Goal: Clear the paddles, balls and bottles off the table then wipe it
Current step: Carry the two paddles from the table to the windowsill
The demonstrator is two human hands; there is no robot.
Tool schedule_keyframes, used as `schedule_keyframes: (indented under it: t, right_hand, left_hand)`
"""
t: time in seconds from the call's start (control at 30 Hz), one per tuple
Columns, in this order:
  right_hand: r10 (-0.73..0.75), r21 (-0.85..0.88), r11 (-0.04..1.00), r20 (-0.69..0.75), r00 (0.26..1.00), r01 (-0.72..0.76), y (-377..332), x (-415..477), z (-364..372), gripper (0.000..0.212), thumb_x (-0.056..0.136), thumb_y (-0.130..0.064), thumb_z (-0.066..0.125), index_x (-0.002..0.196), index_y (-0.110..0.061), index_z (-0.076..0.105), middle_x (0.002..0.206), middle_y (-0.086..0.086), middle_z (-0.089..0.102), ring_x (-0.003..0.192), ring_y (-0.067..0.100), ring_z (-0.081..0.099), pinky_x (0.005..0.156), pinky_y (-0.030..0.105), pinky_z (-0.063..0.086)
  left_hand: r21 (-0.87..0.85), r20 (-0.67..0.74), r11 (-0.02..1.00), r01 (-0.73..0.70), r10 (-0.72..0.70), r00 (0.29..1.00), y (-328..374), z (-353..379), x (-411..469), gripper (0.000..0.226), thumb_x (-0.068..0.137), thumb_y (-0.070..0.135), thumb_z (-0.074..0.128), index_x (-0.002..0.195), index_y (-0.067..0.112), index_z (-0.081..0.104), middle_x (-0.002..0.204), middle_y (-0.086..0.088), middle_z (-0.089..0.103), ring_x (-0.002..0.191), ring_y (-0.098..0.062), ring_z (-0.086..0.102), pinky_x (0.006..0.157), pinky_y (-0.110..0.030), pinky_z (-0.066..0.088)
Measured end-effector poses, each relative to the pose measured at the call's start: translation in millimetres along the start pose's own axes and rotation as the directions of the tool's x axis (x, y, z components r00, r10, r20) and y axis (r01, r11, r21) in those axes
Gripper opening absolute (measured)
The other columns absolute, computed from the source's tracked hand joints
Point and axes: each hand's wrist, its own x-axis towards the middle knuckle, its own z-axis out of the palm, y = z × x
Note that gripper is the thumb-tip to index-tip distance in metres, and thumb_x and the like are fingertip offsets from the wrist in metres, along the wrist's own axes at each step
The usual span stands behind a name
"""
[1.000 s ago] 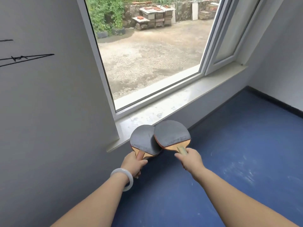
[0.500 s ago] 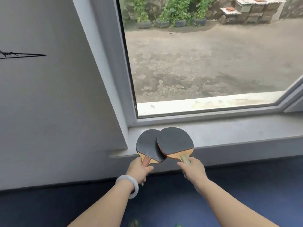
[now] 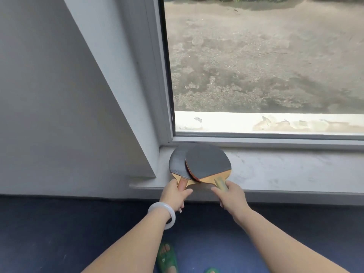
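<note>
Two black-rubber paddles with wooden handles lie over the left end of a pale windowsill point(image 3: 275, 170). The left paddle point(image 3: 177, 164) is partly covered by the right paddle point(image 3: 207, 161), which overlaps it. My left hand point(image 3: 174, 196), with a white bangle on the wrist, grips the left paddle's handle. My right hand point(image 3: 231, 195) grips the right paddle's handle. Both blades sit low over the sill, close to the window frame corner. No table, balls or bottles are in view.
A white wall point(image 3: 49, 95) and slanted window reveal stand to the left. The window glass point(image 3: 266, 56) looks onto a gravel yard. Dark blue floor point(image 3: 59, 233) lies below, with my feet in green sandals point(image 3: 167, 257).
I have stepped closer to the window and the paddles have moved forward and down onto the left end of the sill. Both hands still hold the handles.
</note>
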Motion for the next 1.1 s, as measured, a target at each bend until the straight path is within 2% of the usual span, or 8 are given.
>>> schedule_keyframes:
  t: [0.17,0.3,0.4,0.47,0.63,0.8,0.9,1.1]
  right_hand:
    - [-0.002,-0.009,1.0,0.039,0.999,0.002,1,14,16,0.019,0.089,-0.022,0.065,0.079,-0.015,0.051,0.065,0.007,0.055,0.052,0.019,0.048,0.042,0.02,0.038]
    - [-0.02,0.018,1.0,0.056,0.998,0.019,2,19,30,0.014,0.09,-0.019,0.065,0.084,-0.013,0.054,0.064,0.007,0.056,0.052,0.017,0.048,0.04,0.018,0.038]
    - [-0.013,0.026,1.0,0.051,0.999,0.012,5,23,39,0.018,0.088,-0.021,0.068,0.085,-0.011,0.053,0.065,0.007,0.056,0.051,0.018,0.049,0.041,0.021,0.038]
    - [-0.005,0.019,1.0,0.04,0.999,0.005,9,25,43,0.023,0.086,-0.025,0.071,0.086,-0.011,0.052,0.066,0.008,0.057,0.051,0.018,0.05,0.042,0.023,0.04]
    - [0.009,0.028,1.0,0.09,0.996,-0.012,20,24,52,0.022,0.085,-0.028,0.072,0.091,-0.016,0.056,0.077,0.007,0.063,0.053,0.015,0.055,0.049,0.025,0.048]
    - [-0.002,0.039,0.999,0.127,0.992,-0.003,22,26,57,0.017,0.09,-0.018,0.068,0.098,-0.006,0.057,0.085,0.011,0.065,0.06,0.015,0.059,0.059,0.028,0.056]
    - [-0.005,0.075,0.997,0.145,0.989,-0.006,19,29,61,0.015,0.091,-0.013,0.067,0.092,-0.005,0.054,0.081,0.011,0.063,0.06,0.017,0.058,0.057,0.028,0.053]
    - [-0.011,0.1,0.995,0.15,0.989,-0.005,22,32,63,0.014,0.092,-0.012,0.066,0.089,-0.01,0.052,0.079,0.01,0.063,0.06,0.016,0.057,0.053,0.024,0.051]
  left_hand:
    - [0.022,0.021,1.0,0.003,-0.004,1.0,-12,6,14,0.03,0.089,0.034,0.065,0.091,0.015,0.043,0.077,-0.009,0.057,0.05,-0.018,0.048,0.042,-0.026,0.044]
    - [-0.008,-0.014,1.0,0.01,-0.01,1.0,-15,13,19,0.037,0.088,0.034,0.069,0.1,0.013,0.041,0.086,-0.008,0.062,0.054,-0.018,0.051,0.042,-0.026,0.042]
    - [-0.032,-0.058,0.999,-0.027,0.025,0.998,-17,14,23,0.042,0.086,0.032,0.073,0.101,0.015,0.037,0.091,0.003,0.06,0.067,-0.015,0.054,0.054,-0.025,0.044]
    - [-0.039,-0.038,0.999,-0.017,0.015,0.999,-18,11,23,0.042,0.086,0.03,0.074,0.102,0.016,0.038,0.091,0.008,0.056,0.074,-0.015,0.056,0.056,-0.025,0.043]
    - [0.009,-0.029,1.0,0.018,-0.017,0.999,-27,2,20,0.041,0.088,0.027,0.071,0.115,0.018,0.042,0.11,-0.001,0.057,0.095,-0.019,0.061,0.052,-0.016,0.04]
    - [0.007,-0.022,1.0,0.008,-0.008,1.0,-30,-1,23,0.042,0.089,0.017,0.069,0.119,0.018,0.041,0.113,-0.001,0.058,0.097,-0.019,0.061,0.055,-0.017,0.043]
    - [0.019,-0.023,1.0,-0.009,0.01,1.0,-29,2,25,0.04,0.088,0.012,0.07,0.116,0.016,0.042,0.108,0.0,0.058,0.095,-0.018,0.06,0.062,-0.022,0.045]
    - [0.002,-0.043,1.0,-0.013,0.013,0.999,-31,7,25,0.037,0.088,0.011,0.068,0.114,0.015,0.042,0.109,-0.003,0.058,0.095,-0.022,0.062,0.058,-0.022,0.048]
